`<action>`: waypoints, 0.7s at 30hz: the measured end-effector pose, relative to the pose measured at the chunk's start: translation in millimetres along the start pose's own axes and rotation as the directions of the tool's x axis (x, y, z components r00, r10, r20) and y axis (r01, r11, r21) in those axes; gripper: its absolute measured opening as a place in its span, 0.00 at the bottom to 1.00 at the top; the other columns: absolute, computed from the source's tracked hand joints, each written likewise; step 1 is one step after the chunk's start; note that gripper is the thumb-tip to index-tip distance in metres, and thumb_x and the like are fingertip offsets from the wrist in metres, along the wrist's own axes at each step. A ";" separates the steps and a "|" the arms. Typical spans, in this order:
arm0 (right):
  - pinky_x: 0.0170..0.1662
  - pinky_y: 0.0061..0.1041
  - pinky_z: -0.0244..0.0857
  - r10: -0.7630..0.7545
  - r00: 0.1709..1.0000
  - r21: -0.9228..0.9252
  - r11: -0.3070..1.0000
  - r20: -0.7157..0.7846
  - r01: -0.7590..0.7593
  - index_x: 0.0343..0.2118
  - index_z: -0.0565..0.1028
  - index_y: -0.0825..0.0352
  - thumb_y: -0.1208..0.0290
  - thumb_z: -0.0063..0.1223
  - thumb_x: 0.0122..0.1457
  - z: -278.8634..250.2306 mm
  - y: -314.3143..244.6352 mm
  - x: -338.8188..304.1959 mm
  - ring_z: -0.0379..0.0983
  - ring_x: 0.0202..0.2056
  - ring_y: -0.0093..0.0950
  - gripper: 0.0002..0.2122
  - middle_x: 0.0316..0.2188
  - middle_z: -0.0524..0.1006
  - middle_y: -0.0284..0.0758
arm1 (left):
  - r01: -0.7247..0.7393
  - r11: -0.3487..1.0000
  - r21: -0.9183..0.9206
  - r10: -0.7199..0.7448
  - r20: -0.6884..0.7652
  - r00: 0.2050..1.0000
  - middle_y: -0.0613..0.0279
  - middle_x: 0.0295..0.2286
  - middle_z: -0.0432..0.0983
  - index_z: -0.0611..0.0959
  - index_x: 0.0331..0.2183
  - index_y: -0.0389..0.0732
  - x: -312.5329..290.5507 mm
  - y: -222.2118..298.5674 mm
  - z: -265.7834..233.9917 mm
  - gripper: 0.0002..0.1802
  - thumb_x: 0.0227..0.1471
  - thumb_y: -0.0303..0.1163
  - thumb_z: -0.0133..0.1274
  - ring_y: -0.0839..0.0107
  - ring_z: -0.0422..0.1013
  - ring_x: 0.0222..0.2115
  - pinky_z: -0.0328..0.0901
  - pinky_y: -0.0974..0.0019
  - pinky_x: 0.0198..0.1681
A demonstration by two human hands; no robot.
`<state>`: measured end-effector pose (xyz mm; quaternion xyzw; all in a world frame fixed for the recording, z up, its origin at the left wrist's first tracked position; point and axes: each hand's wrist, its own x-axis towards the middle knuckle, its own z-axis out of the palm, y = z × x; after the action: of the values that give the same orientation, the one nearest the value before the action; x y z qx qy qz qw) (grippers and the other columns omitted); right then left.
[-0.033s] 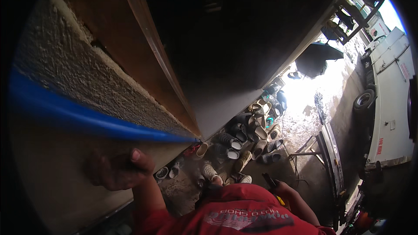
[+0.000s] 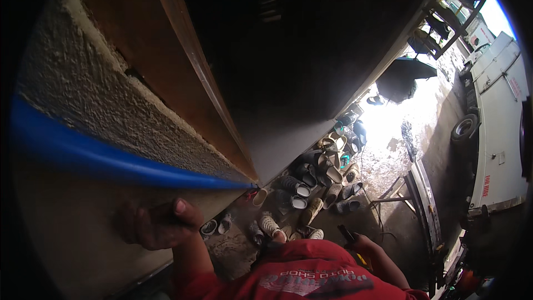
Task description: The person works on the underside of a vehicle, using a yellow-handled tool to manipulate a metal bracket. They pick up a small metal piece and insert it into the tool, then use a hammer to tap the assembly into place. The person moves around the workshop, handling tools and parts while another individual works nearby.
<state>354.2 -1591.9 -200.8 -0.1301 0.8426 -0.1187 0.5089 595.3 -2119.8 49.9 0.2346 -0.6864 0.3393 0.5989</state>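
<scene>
My left hand [image 2: 164,225] is raised at the left beside a pale wall [image 2: 83,228], just below a smooth blue band [image 2: 122,164]. Its thumb stands apart from loosely curled fingers, and I see nothing in it; whether it touches the wall I cannot tell. Low in front of my red shirt [image 2: 311,272], my right hand [image 2: 363,245] is closed around a dark narrow object [image 2: 347,233]. A small yellow part [image 2: 362,259] shows under that hand. The object's kind is not clear, as the fingers and shirt cover much of it.
Several shoes and sandals [image 2: 305,175] crowd the floor ahead, along a dark doorway [image 2: 283,66]. To the right stand a metal frame [image 2: 425,203] and a white box truck [image 2: 499,133]. A dark canopy-like shape [image 2: 402,78] is farther off in bright light.
The view has shifted very slightly, so the wall and blue band sit a little lower. Both hands keep the same pose.
</scene>
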 end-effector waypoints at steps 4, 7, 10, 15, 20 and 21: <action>0.45 0.36 0.72 0.185 0.981 -0.180 0.965 -0.051 -0.191 0.47 0.80 0.70 0.57 0.71 0.51 2.1 56.2 24.0 0.81 0.43 0.39 0.25 0.41 0.83 0.47 | -0.062 0.993 -0.098 0.067 0.045 0.997 0.43 0.47 0.70 0.72 0.50 0.32 2.2 -1.2 -8.9 0.27 0.61 0.44 0.53 0.47 0.70 0.47 0.65 0.46 0.52; 0.45 0.36 0.73 0.327 0.945 0.039 0.944 0.006 -0.327 0.46 0.82 0.69 0.51 0.69 0.52 3.6 96.6 36.8 0.81 0.45 0.41 0.26 0.44 0.83 0.47 | -0.043 0.991 -0.127 0.059 0.122 0.991 0.46 0.47 0.69 0.70 0.51 0.37 -0.1 5.3 -11.4 0.27 0.59 0.46 0.55 0.51 0.68 0.47 0.66 0.49 0.52; 0.46 0.36 0.73 0.322 0.946 -0.087 0.944 0.026 -0.319 0.47 0.82 0.68 0.50 0.69 0.52 4.0 113.4 50.1 0.81 0.46 0.41 0.27 0.44 0.83 0.47 | 0.019 0.981 -0.191 0.007 0.135 0.991 0.47 0.47 0.68 0.70 0.51 0.39 -3.7 3.6 -13.3 0.26 0.57 0.44 0.58 0.53 0.68 0.46 0.68 0.52 0.51; 0.47 0.37 0.74 0.109 0.994 -0.358 0.929 0.011 -0.098 0.48 0.82 0.67 0.47 0.68 0.53 22.1 128.4 84.7 0.81 0.46 0.42 0.28 0.45 0.83 0.46 | 0.026 0.958 -0.286 -0.010 0.056 0.998 0.45 0.47 0.70 0.74 0.48 0.36 2.2 11.7 -1.7 0.20 0.58 0.36 0.59 0.52 0.70 0.47 0.67 0.53 0.50; 0.50 0.37 0.73 0.045 0.999 -0.396 0.917 -0.008 -0.045 0.49 0.82 0.65 0.42 0.68 0.52 13.1 40.7 79.8 0.80 0.47 0.42 0.31 0.45 0.83 0.46 | 0.019 0.971 -0.239 -0.010 0.039 0.999 0.46 0.46 0.74 0.78 0.46 0.35 -11.5 6.2 -2.0 0.18 0.58 0.34 0.61 0.52 0.71 0.48 0.68 0.52 0.51; 0.50 0.37 0.73 0.015 1.000 -0.431 0.902 -0.024 -0.024 0.50 0.82 0.64 0.42 0.67 0.52 13.8 35.4 79.1 0.80 0.47 0.42 0.31 0.46 0.83 0.46 | 0.028 0.969 -0.245 -0.019 0.039 0.999 0.46 0.46 0.74 0.78 0.46 0.34 -13.2 6.7 -1.2 0.18 0.58 0.34 0.61 0.51 0.71 0.48 0.68 0.52 0.52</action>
<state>327.5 -1586.6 -284.2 -0.2298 0.8544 0.0741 0.4601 593.4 -2115.5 35.7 0.1727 -0.7310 0.2403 0.6149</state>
